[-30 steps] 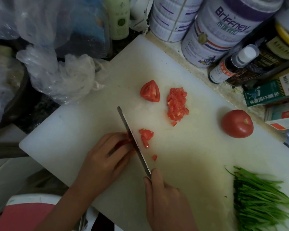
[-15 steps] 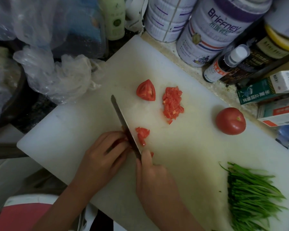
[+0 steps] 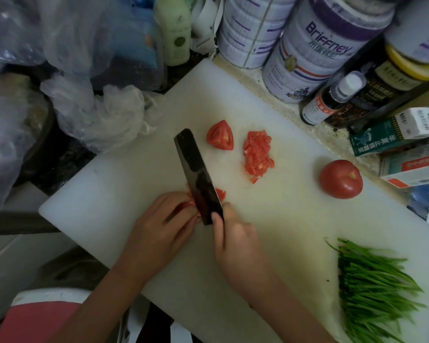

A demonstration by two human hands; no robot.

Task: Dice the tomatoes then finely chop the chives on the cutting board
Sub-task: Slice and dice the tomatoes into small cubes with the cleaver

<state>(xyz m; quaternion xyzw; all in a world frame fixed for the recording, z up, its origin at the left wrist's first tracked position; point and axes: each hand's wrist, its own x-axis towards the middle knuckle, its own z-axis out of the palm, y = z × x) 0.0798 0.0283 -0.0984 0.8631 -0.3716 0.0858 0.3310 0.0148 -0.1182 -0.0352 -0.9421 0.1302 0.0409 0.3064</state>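
Observation:
A white cutting board fills the middle. My right hand grips a dark cleaver, its blade tilted flat-side up over small tomato pieces. My left hand holds a tomato piece with curled fingers right beside the blade. Farther back lie a tomato wedge and a pile of diced tomato. A whole tomato sits at the right. A bunch of green chives lies at the board's near right corner.
Large tins, a small bottle and boxes crowd the board's far right edge. Crumpled plastic bags lie at its left. A green bottle stands at the back.
The cleaver has tipped from edge-on to showing its broad side and slid forward. My right hand has moved up the board closer to my left hand.

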